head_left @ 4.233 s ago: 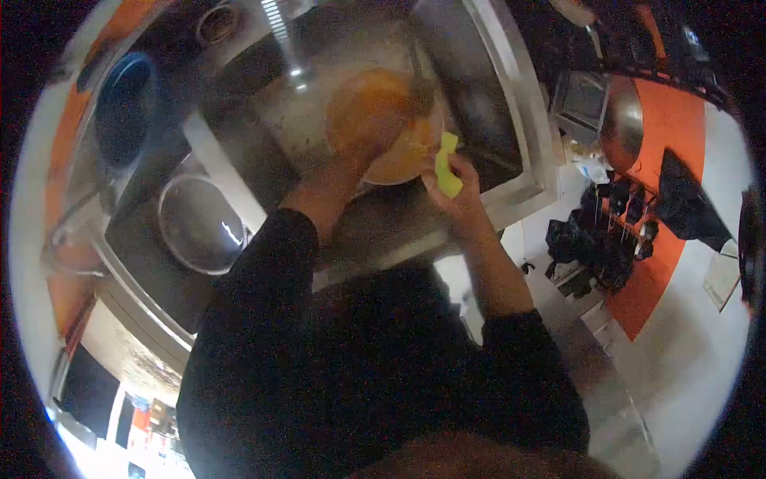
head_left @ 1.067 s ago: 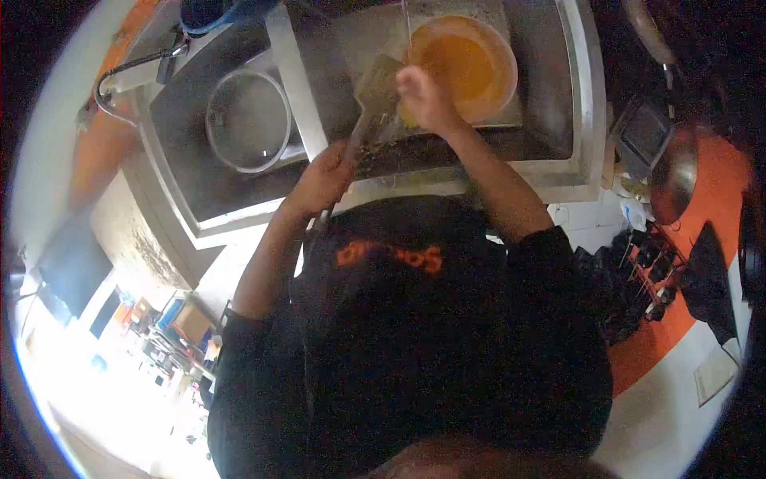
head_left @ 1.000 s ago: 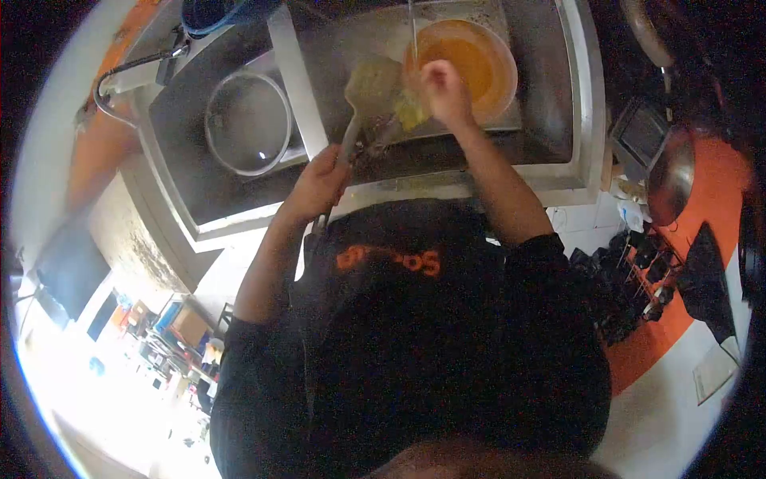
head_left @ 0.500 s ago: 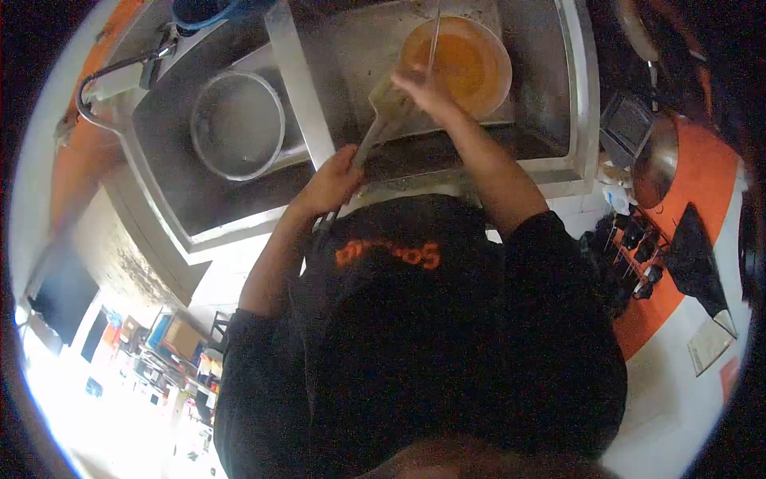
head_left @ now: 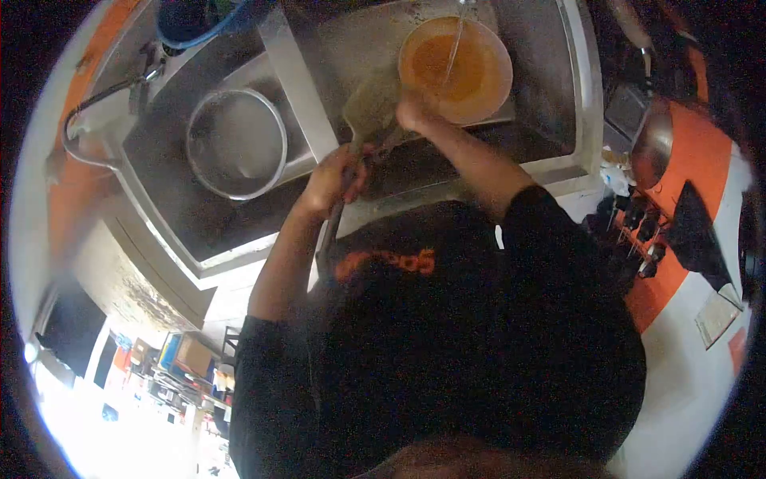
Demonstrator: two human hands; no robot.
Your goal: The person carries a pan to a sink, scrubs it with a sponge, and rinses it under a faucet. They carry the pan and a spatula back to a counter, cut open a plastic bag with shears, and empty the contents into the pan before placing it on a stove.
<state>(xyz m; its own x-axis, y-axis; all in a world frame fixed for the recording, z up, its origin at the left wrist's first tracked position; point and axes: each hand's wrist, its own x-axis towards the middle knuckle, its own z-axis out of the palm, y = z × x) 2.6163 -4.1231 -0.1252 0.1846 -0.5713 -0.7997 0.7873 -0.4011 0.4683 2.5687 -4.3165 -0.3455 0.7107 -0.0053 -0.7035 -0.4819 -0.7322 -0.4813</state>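
My left hand [head_left: 335, 182] is wrapped around the handle of a long spatula-like utensil [head_left: 369, 104], whose broad flat head points up over the right sink basin. Lower down, the handle runs toward my dark shirt. My right hand [head_left: 419, 112] is closed and blurred, beside the utensil head and at the near edge of a round bowl [head_left: 503, 92]. Between my hands lies a dark narrow shape; I cannot tell whether my right hand grips it. Orange liquid [head_left: 447, 68] fills the bowl, and a thin stream of water [head_left: 456, 52] falls into it.
In the left sink basin sits a round metal pot [head_left: 279, 164] holding cloudy liquid. A metal divider [head_left: 299, 88] separates the basins. A blue-rimmed container [head_left: 203, 36] stands at the back left. Beyond the sink's right side are a dark pan [head_left: 656, 148] and an orange surface [head_left: 690, 152].
My right hand has gone from stretched fingers on the utensil head to a closed shape, slightly lower. The utensil head has shifted left. The camera view has moved a little.
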